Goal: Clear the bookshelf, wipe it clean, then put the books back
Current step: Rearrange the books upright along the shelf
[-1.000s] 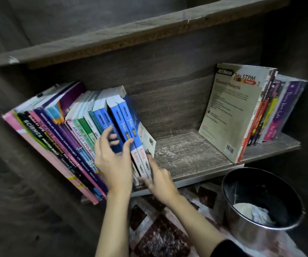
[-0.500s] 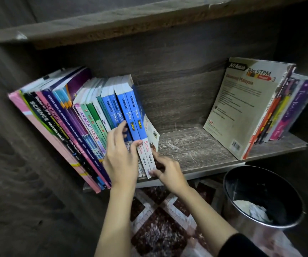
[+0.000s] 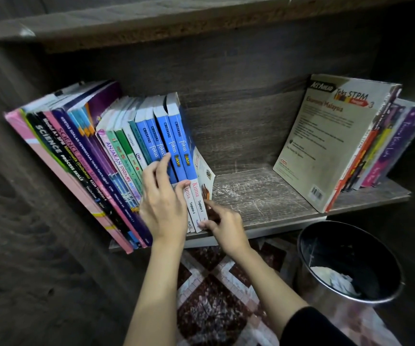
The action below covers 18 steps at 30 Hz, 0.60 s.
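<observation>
A leaning row of books (image 3: 96, 156) fills the left end of the wooden shelf (image 3: 259, 196), ending in several blue "fokus" books (image 3: 176, 141) and a thin white one. My left hand (image 3: 164, 203) lies against the blue spines, fingers fairly straight and thumb on the second book from the right. My right hand (image 3: 226, 228) touches the bottom right corner of the last blue book, index finger along its side, thumb at the spine's foot. A second group of books (image 3: 326, 141) leans at the shelf's right end.
The bare middle of the shelf board looks scratched and dusty. An upper shelf board (image 3: 151, 23) overhangs the books. Below right stands a round metal bin (image 3: 351, 265) with crumpled white paper inside. Patterned floor tiles (image 3: 209, 308) lie beneath the shelf.
The blue books stand more upright than before. My left hand has slid right across the spines. My right hand stays at the last book's lower corner.
</observation>
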Motion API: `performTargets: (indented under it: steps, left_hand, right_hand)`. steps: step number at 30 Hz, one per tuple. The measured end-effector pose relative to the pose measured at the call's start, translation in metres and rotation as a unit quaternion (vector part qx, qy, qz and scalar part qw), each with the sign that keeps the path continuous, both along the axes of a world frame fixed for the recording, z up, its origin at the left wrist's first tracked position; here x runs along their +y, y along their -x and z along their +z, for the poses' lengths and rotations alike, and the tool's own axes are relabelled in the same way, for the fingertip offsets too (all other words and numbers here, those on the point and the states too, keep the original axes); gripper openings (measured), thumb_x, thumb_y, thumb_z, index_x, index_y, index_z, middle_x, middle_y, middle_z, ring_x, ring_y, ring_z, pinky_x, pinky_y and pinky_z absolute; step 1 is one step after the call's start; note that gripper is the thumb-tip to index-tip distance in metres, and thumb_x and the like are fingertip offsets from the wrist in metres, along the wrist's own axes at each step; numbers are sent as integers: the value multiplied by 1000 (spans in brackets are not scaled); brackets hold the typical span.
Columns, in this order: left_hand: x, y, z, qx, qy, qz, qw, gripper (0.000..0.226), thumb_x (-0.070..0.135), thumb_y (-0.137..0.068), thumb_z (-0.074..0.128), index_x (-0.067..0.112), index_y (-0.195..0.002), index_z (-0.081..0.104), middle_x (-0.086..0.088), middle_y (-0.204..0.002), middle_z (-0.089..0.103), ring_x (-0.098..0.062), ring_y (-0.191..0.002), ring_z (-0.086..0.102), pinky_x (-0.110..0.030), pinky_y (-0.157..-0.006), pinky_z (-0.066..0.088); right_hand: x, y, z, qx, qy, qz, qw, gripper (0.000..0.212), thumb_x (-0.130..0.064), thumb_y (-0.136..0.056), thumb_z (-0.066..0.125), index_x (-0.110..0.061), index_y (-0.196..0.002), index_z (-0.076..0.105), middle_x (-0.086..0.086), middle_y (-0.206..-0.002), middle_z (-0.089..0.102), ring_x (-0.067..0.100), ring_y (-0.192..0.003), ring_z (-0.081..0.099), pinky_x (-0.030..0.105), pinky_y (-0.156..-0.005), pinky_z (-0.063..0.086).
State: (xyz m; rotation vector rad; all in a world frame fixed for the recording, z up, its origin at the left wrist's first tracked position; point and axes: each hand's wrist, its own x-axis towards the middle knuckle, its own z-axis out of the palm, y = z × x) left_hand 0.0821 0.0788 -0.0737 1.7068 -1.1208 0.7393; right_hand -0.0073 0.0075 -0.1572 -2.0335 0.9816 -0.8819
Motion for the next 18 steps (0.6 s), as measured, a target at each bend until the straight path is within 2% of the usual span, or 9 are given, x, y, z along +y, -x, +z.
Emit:
performTargets:
  steps: [4,6,8,10,12,14,15,18]
  left_hand:
    - [1,6,2,12,-12,9,1000,58,10,-76,74,10,-127,46,-14,-114,53,-24,-94,60,-32,-69,50]
    - [3,12,7,21,-25,17,999,61,10,-76,74,11,-130,45,-13,-116,51,-23,-92,60,-32,-66,50]
    - [5,16,12,30,-16,12,999,63,16,-80,70,17,-134,39,-10,-116,50,-21,-89,58,-29,-61,47]
    - [5,19,17,35,25,-15,999,54,19,-83,65,17,-132,41,-9,-114,53,-21,-89,58,-30,-63,49]
    - [2,25,20,35,65,-37,997,38,16,-85,61,12,-122,52,-10,-110,55,-21,-92,60,-32,-69,51]
    - [-4,36,23,38,83,-54,994,27,13,-87,58,7,-114,58,-11,-105,57,-24,-92,60,-33,-76,50]
    - [-7,42,24,40,85,-67,993,25,12,-87,58,6,-111,59,-12,-103,58,-25,-92,59,-31,-79,47]
    - [-26,70,28,69,42,-122,989,22,13,-84,60,8,-105,62,-10,-101,58,-24,-93,58,-13,-79,34]
  right_hand:
    - [3,-1,4,0,-21,-4,1000,61,-23,-78,76,-20,-135,54,5,-123,65,18,-112,60,33,-101,44]
    - [1,4,12,5,-57,11,998,62,-17,-78,77,-19,-135,54,7,-116,68,19,-106,63,32,-99,46]
    - [-1,11,19,43,-65,46,996,58,-10,-80,72,-19,-135,54,8,-118,67,20,-109,61,27,-101,43]
    - [-2,24,27,76,-59,68,993,50,-7,-84,67,-17,-132,57,6,-123,65,18,-115,58,19,-99,39]
    - [-4,40,32,81,-51,52,994,42,-10,-87,63,-16,-128,60,5,-122,65,18,-115,58,24,-100,42]
    - [-8,57,37,82,-8,-18,996,38,-16,-89,59,-19,-127,60,6,-121,66,22,-112,60,34,-97,47]
    - [-9,65,40,72,14,-68,995,37,-18,-90,56,-20,-127,60,5,-121,65,23,-112,60,34,-94,48]
    - [-9,92,48,-30,61,-264,962,39,-12,-91,54,-12,-130,55,9,-116,66,27,-109,58,32,-89,42]
